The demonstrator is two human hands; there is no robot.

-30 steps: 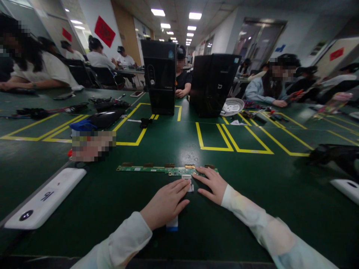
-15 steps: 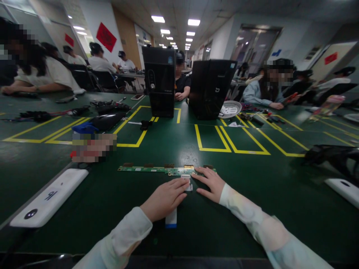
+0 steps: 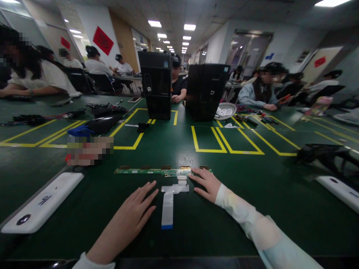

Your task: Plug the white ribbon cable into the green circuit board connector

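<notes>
The left hand [image 3: 130, 215], fingers spread, is just beside the white ribbon cable [image 3: 167, 209], which lies on the green table [image 3: 213, 233] on the near side of the long circuit board [image 3: 153, 172]. The right hand [image 3: 208, 185], fingers also spread, rests at the board's right end, its fingertips seemingly touching it.

One circuit board [image 3: 154, 172], one ribbon cable [image 3: 167, 207], two computer towers [image 3: 156, 87] [image 3: 206, 93]
</notes>
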